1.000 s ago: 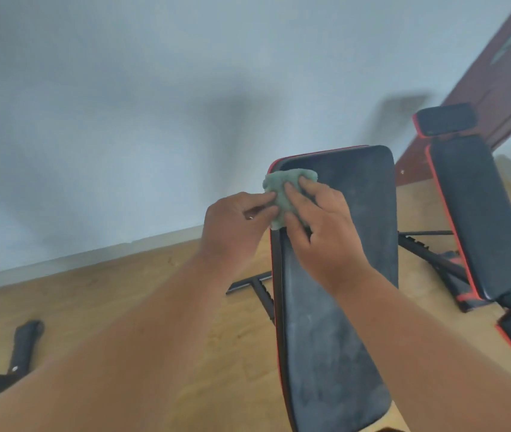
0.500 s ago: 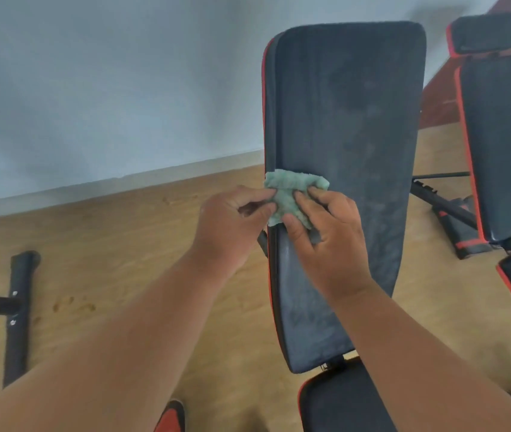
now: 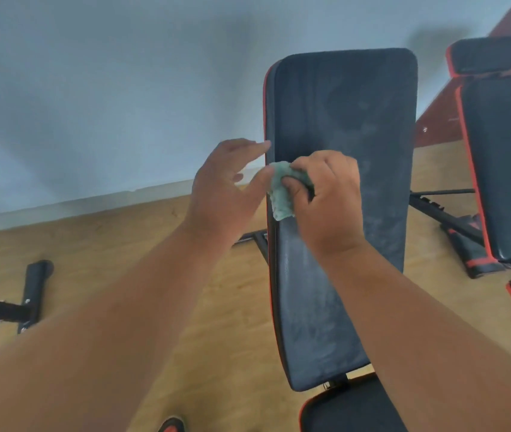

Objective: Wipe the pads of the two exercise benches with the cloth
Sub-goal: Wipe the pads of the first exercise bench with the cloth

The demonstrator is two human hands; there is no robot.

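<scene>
The near bench's black back pad [image 3: 341, 126] with red trim stands tilted up in front of me, dusty and streaked. Its seat pad [image 3: 344, 406] shows at the bottom. My right hand [image 3: 329, 194] grips a small green cloth [image 3: 280, 198] against the pad's left edge. My left hand [image 3: 226, 188] is just left of the cloth, fingers spread, thumb near the cloth. A second bench's back pad [image 3: 503, 157] with a headrest [image 3: 484, 57] stands at the right.
Wooden floor [image 3: 123, 251] meets a pale wall with a white skirting board. A black metal frame [image 3: 14, 300] lies at the left. The benches' black support bars [image 3: 444, 213] cross the floor between them. A dark red door [image 3: 453, 113] is behind the second bench. A red shoe tip [image 3: 171, 425] shows below.
My left hand has let go of the cloth and opened. My right hand now holds the cloth alone, bunched against the pad's left edge. The view has shifted slightly.
</scene>
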